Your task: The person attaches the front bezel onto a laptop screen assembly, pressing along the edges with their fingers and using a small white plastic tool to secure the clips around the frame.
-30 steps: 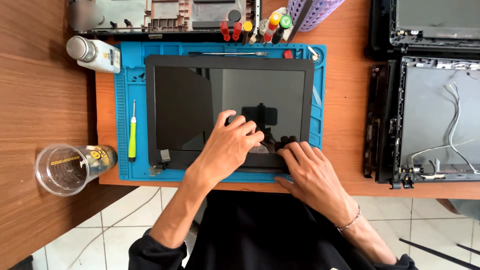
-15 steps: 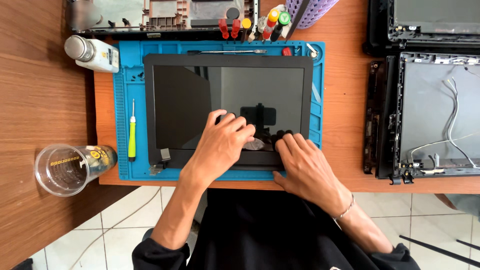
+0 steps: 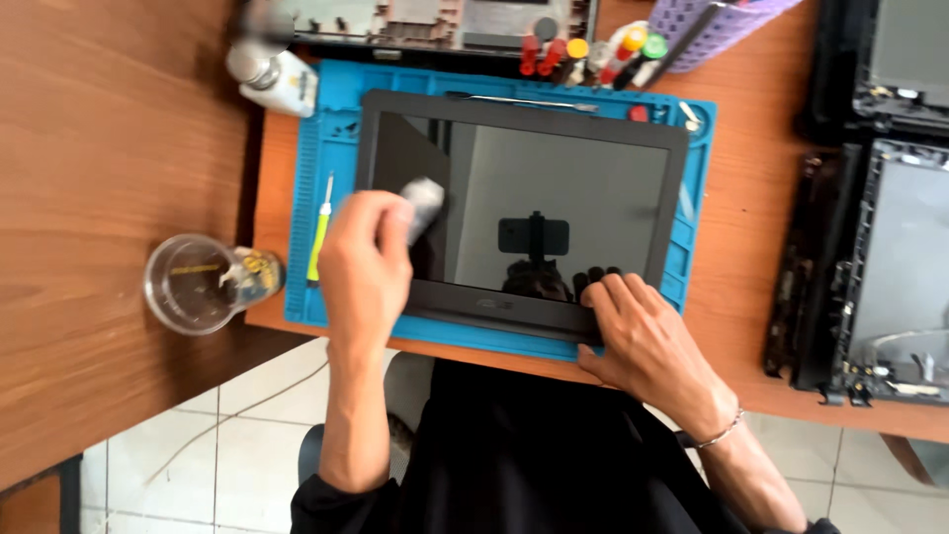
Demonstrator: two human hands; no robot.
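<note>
Fingers (image 3: 618, 297) flat on laptop screen (image 3: 554, 213)

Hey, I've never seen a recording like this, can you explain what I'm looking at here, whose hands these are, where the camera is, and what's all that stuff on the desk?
There is no machine here: a person works with two bare hands, and the one camera sits on their head, looking down. On a wooden desk lies a blue work mat, and on it a dark laptop screen panel in its frame. The left hand holds a small pale grey object over the panel's left side; what it is cannot be told. The right hand presses its fingers on the panel's lower right edge. Around them: a yellow-green handled tool on the mat, a clear cup, a white bottle, coloured screwdriver handles, and opened laptop shells at the right.
</note>
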